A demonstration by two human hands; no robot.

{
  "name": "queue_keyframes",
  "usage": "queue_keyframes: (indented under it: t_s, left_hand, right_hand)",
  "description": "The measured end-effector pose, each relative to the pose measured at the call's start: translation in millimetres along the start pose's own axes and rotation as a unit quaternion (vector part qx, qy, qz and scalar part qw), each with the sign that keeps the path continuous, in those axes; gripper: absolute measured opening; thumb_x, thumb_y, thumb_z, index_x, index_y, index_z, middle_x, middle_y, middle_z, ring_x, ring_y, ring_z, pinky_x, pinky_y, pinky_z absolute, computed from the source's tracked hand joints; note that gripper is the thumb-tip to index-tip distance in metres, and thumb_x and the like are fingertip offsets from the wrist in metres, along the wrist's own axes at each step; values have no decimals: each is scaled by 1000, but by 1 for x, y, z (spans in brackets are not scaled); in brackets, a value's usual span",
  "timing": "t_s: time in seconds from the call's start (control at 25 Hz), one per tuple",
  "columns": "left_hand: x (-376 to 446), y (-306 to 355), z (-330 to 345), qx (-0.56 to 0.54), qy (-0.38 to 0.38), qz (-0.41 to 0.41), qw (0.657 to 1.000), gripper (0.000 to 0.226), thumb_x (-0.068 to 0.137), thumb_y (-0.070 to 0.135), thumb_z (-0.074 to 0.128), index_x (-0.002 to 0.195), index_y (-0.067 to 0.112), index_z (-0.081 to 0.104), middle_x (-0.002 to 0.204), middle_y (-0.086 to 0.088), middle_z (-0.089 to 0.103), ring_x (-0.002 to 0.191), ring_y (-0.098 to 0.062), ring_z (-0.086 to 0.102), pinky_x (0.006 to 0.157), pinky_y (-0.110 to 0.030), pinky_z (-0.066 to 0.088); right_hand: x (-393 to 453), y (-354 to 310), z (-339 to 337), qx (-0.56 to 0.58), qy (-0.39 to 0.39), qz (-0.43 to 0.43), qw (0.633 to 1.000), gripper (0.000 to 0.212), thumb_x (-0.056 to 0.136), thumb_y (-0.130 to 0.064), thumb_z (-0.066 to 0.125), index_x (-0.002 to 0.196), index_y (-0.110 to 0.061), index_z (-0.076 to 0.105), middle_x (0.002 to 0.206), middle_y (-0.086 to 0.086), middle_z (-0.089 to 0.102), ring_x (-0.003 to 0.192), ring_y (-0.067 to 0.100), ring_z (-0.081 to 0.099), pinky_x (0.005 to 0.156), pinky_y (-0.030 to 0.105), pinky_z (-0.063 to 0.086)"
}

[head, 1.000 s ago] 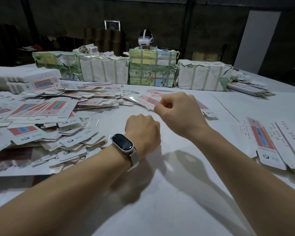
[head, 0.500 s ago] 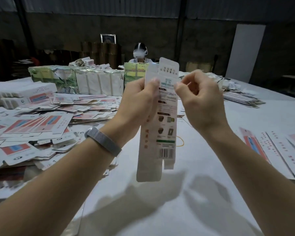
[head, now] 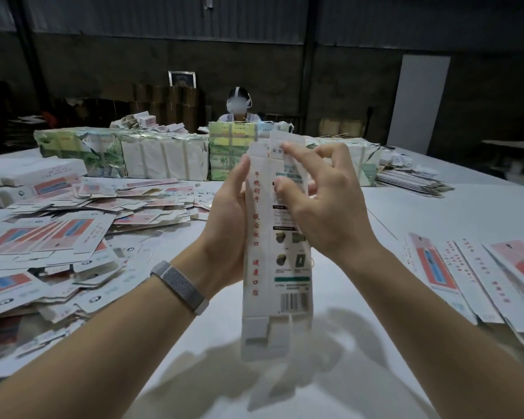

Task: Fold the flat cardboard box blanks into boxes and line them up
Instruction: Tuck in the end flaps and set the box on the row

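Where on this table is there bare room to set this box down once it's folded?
Bare white table lies between the heap of flat blanks on the left and the row of blanks on the right, also near the front edge. The left side is crowded.

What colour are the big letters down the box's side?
Red letters on the white box, head view.

The box blank point(head: 277, 246) I'm holding upright carries a column of red Chinese characters down its left panel — 早晚刷牙 饭后漱口 健康口腔 — and a barcode near its lower right; the small print beside them is too fine to read.
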State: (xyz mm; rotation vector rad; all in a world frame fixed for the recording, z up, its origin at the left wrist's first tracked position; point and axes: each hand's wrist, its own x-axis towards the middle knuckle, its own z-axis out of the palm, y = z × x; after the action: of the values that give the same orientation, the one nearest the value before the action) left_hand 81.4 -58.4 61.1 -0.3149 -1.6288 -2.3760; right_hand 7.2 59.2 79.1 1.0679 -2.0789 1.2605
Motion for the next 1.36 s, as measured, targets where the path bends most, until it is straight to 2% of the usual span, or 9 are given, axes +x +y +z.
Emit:
queue_keyframes:
  t_s: [0.16,0.28,0.4,0.52,0.68,0.8,0.96,1.16,1.36]
  left_hand:
    - [4,-4,2,54,16,6,998,53,99,60,34,106,27,75,97,-1,72,80,-20,62,67,-33,51]
    - [9,-11,4,99,34,49,993,50,96,46,55,144,44,42,118,11,71,101,-14,69,72,-29,53]
    - [11,-11,-2,129,118,107,979,83,82,27,69,155,32,30,114,-11,63,95,-19,73,73,-33,59]
    - [10,-9,-9,158,133,142,968,76,78,22,74,147,16,45,114,-10,70,101,-23,73,78,-37,60]
    - [10,-7,-12,159,121,132,971,53,95,11,65,144,26,50,110,-7,73,91,-22,74,71,-34,60]
    - [8,-6,-10,71,27,87,993,55,103,9,49,149,39,42,120,-9,70,91,-22,72,69,-35,60]
    - [8,-10,-6,65,-11,71,995,45,109,26,33,151,42,37,135,-6,64,110,-25,64,95,-50,55]
    - [1,-12,-5,215,-19,54,975,55,108,48,19,143,20,50,98,6,75,83,-13,72,70,-23,57]
    - [0,-12,-7,230,-53,41,971,62,103,52,25,157,21,29,94,9,74,79,-12,71,70,-23,56]
  right_hand:
    - [-1,-7,1,79,9,9,997,43,90,-43,58,131,-30,61,110,-5,45,105,15,54,81,44,57]
    - [-3,-9,1,119,-13,31,992,52,90,-47,52,140,-31,51,105,-8,59,88,10,64,76,36,59]
    - [-3,-4,2,118,-9,26,993,53,98,-29,55,148,-29,39,117,-8,66,90,12,69,77,38,61]
    - [-5,0,3,95,-2,0,995,61,97,-28,58,150,-37,31,112,-7,67,89,16,70,76,41,61]
    - [-1,8,2,37,1,-9,999,39,95,-39,56,133,-31,60,117,-5,66,99,15,64,84,44,57]
    - [2,10,1,21,-17,28,999,37,94,-41,61,131,-39,58,117,-4,56,103,15,58,88,40,55]
    - [1,7,2,-2,-28,39,999,45,91,-50,62,134,-39,54,116,-5,42,109,12,48,90,31,48]
    - [6,6,-1,126,-49,115,984,25,88,-51,67,90,-28,58,108,4,56,89,10,60,57,28,55]
    - [15,17,-18,164,-136,137,967,36,85,-49,71,75,-17,57,65,-13,66,68,8,63,64,27,50]
